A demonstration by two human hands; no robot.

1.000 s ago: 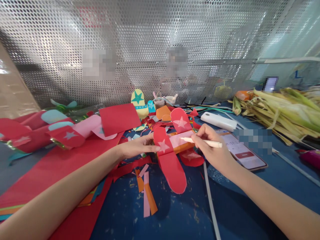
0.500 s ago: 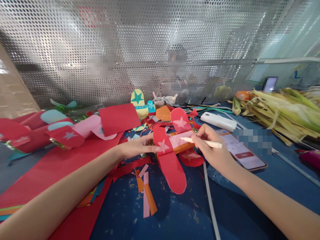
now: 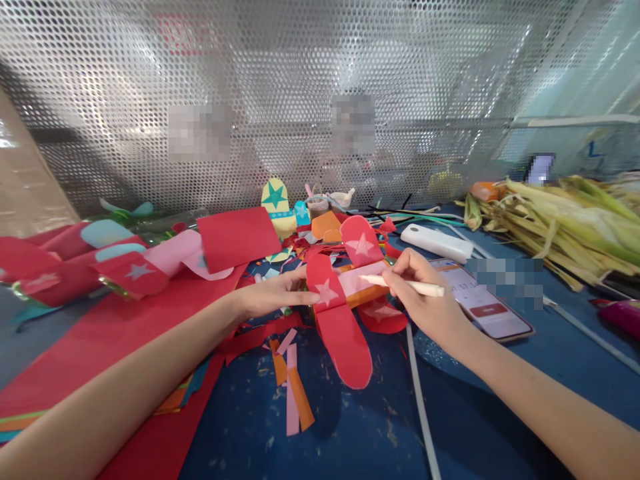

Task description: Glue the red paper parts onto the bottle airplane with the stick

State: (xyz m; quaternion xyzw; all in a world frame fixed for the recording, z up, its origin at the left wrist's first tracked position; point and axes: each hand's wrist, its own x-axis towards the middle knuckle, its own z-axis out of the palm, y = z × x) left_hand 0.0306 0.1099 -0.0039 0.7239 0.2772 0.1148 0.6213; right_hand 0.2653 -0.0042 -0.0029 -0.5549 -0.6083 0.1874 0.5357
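A paper airplane (image 3: 346, 337) with red rounded wings, pale stars and a pink and orange body lies in front of me. My left hand (image 3: 280, 291) grips its left end, thumb on the red paper beside a star and the other fingers partly hidden behind. My right hand (image 3: 420, 287) is closed around a white marker pen (image 3: 403, 285). The pen's tip points left and meets, or hovers just over, the pink strip (image 3: 356, 281) of the body; contact cannot be made out.
Red paper sheets (image 3: 150, 373) and rolled paper pieces (image 3: 65, 270) cover the left. Orange and pink scraps (image 3: 295, 390) lie near the front. At right are a phone (image 3: 493, 310), a white device (image 3: 437, 242) and corn husks (image 3: 565, 220). A perforated metal panel (image 3: 280, 80) stands behind.
Both hands, the pen and the paper airplane look almost exactly as they did half a second ago. No clear movement shows.
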